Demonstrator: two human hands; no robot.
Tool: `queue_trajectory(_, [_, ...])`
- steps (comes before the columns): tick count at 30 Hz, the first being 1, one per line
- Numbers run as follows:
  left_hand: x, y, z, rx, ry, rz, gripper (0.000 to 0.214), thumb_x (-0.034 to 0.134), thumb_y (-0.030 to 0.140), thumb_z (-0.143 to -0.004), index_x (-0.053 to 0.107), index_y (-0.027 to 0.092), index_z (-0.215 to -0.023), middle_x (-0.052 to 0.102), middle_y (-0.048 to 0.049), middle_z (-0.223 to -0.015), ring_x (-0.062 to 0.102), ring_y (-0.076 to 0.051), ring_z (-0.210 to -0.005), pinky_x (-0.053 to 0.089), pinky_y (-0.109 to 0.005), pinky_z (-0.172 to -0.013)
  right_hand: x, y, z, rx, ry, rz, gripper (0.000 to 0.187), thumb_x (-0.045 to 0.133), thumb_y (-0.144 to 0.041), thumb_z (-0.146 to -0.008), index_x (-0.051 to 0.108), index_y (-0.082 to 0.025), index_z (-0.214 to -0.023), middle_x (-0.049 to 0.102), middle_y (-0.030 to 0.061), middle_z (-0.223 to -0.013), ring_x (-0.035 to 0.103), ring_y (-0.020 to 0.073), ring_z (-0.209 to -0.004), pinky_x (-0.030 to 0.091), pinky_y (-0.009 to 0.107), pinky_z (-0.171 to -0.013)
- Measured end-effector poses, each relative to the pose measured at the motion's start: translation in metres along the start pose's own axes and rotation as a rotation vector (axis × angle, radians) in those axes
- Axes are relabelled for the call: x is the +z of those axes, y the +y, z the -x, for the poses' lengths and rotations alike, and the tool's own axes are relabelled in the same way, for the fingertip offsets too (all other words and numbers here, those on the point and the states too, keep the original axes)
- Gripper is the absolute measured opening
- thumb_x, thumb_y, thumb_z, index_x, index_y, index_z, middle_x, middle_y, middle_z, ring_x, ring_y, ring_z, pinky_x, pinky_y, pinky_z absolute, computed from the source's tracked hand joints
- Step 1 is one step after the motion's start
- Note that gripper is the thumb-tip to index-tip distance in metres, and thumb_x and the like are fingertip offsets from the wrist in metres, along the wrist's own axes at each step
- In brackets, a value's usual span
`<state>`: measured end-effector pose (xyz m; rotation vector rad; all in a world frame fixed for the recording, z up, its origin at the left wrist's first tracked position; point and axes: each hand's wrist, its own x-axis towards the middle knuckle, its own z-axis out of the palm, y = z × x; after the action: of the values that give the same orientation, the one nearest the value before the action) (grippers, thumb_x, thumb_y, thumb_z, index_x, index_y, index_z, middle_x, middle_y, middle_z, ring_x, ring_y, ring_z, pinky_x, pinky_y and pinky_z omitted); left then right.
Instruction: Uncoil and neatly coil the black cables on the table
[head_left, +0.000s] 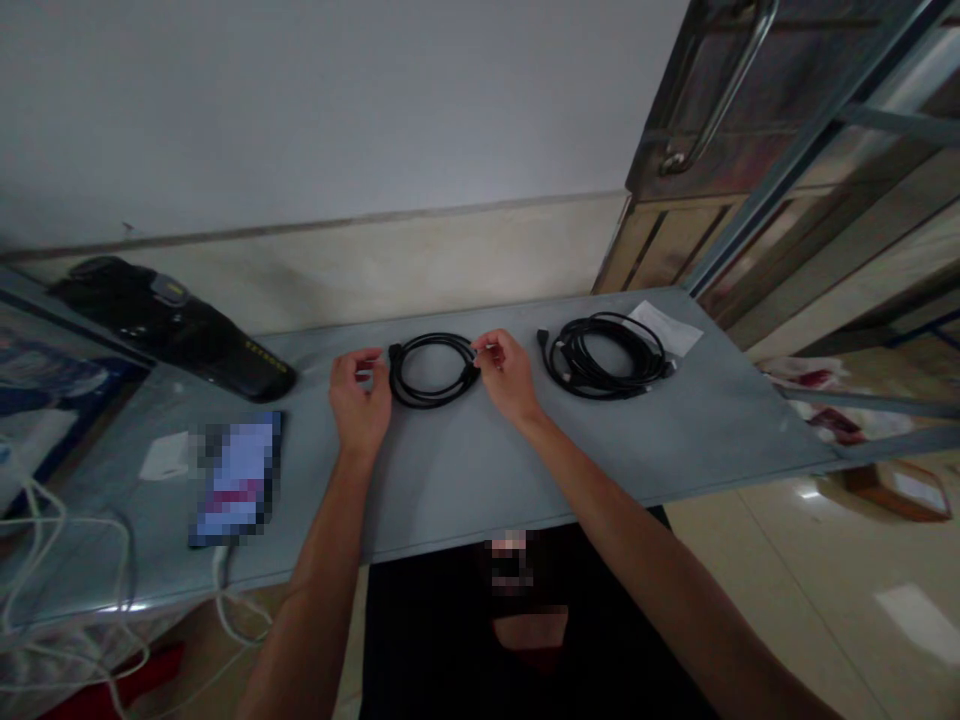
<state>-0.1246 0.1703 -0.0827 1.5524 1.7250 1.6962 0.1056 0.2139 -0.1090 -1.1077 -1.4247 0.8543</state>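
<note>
A black cable [431,404], wound into a loose round coil with a dark plug at its left side, lies on the grey table between my two hands. My left hand [361,395] is just left of the coil, close to the plug. Its fingers are curved and apart from the thumb, with nothing visible between them. At the coil's right edge is my right hand [505,375], fingers bent and slightly apart, the tips close to the cable. Whether those fingertips touch the cable is hard to make out.
Right of my hands lies a thicker bundle of black cables [611,355], partly over a white paper [667,328]. A black bag-like object [172,320] leans at the left, near a phone [236,480] with a lit screen. White cords [112,520] hang at the left edge.
</note>
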Motion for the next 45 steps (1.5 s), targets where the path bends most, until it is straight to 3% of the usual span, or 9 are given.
queue_trajectory(3, [0.001,0.003,-0.001,0.014,-0.003,-0.008,0.006,0.076,0.020,-0.099,0.077,0.021,-0.104,0.073,-0.0069,-0.109,0.067,-0.023,-0.099,0.053,-0.032,-0.092,-0.010,-0.011,0.004,-0.073,-0.013,-0.001,0.016,0.053,-0.038,-0.109,0.062,-0.024,-0.108,0.074,0.0038,-0.105,0.071,0.0175,-0.084,0.057,0.032,-0.079])
queue_trajectory(5, [0.001,0.004,-0.002,0.012,-0.007,-0.007,0.005,0.075,0.020,-0.100,0.077,0.022,-0.104,0.073,-0.0066,-0.107,0.067,-0.023,-0.099,0.052,-0.032,-0.091,-0.030,-0.020,0.007,-0.180,0.024,0.082,0.018,0.053,-0.041,-0.110,0.062,-0.025,-0.111,0.074,0.0048,-0.106,0.071,0.0188,-0.087,0.058,0.034,-0.084])
queue_trajectory(10, [0.002,0.002,-0.003,-0.003,-0.026,0.034,0.007,0.076,0.022,-0.099,0.077,0.022,-0.106,0.072,-0.0073,-0.110,0.067,-0.025,-0.104,0.053,-0.034,-0.096,-0.121,-0.024,0.009,-0.390,0.156,0.497,0.022,0.056,-0.046,-0.112,0.063,-0.025,-0.117,0.074,0.0112,-0.113,0.072,0.0271,-0.108,0.059,0.046,-0.104])
queue_trajectory(13, [0.004,0.001,-0.003,0.006,-0.082,-0.013,0.008,0.072,0.027,-0.103,0.076,0.023,-0.110,0.072,-0.0095,-0.117,0.066,-0.027,-0.111,0.052,-0.038,-0.106,-0.165,-0.007,0.014,-0.390,0.156,0.707,0.036,0.064,-0.057,-0.109,0.064,-0.023,-0.120,0.075,0.0169,-0.120,0.071,0.0350,-0.120,0.057,0.055,-0.110])
queue_trajectory(15, [0.005,0.001,-0.002,0.017,-0.111,-0.041,0.009,0.070,0.028,-0.105,0.075,0.024,-0.111,0.072,-0.0103,-0.120,0.065,-0.028,-0.114,0.052,-0.041,-0.110,-0.179,0.006,0.020,-0.341,0.127,0.774,0.041,0.064,-0.062,-0.108,0.065,-0.022,-0.119,0.076,0.0176,-0.119,0.072,0.0356,-0.115,0.058,0.055,-0.106])
queue_trajectory(20, [0.004,0.004,-0.001,0.004,-0.110,-0.044,0.008,0.073,0.026,-0.103,0.076,0.024,-0.110,0.071,-0.0089,-0.119,0.066,-0.027,-0.114,0.055,-0.037,-0.103,-0.179,0.022,0.030,-0.258,0.073,0.801,0.039,0.069,-0.062,-0.107,0.067,-0.024,-0.110,0.077,0.0121,-0.111,0.073,0.0278,-0.093,0.057,0.040,-0.080])
queue_trajectory(25, [0.004,0.001,-0.002,0.004,-0.069,0.008,0.010,0.079,0.027,-0.099,0.079,0.023,-0.108,0.073,-0.0081,-0.114,0.068,-0.026,-0.109,0.057,-0.036,-0.098,-0.179,0.021,0.026,-0.230,0.126,0.837,0.033,0.069,-0.055,-0.109,0.071,-0.022,-0.108,0.079,0.0103,-0.111,0.071,0.0236,-0.084,0.048,0.034,-0.071])
queue_trajectory(32, [0.004,-0.015,-0.005,0.218,-0.105,-0.278,0.017,0.065,0.037,-0.104,0.074,0.024,-0.110,0.077,-0.0097,-0.114,0.074,-0.027,-0.103,0.062,-0.044,-0.095,-0.182,0.020,0.025,-0.192,0.128,0.880,0.034,0.068,-0.053,-0.111,0.071,-0.022,-0.097,0.080,0.0089,-0.102,0.071,0.0234,-0.085,0.043,0.033,-0.069])
queue_trajectory(45, [0.002,-0.017,-0.003,0.237,-0.101,-0.293,0.018,0.063,0.038,-0.106,0.073,0.023,-0.111,0.079,-0.0100,-0.114,0.075,-0.026,-0.099,0.064,-0.044,-0.091,-0.185,0.028,0.022,-0.173,0.251,0.879,0.056,0.046,-0.063,-0.118,0.072,-0.021,-0.092,0.081,0.0141,-0.097,0.076,0.0290,-0.091,0.049,0.035,-0.077])
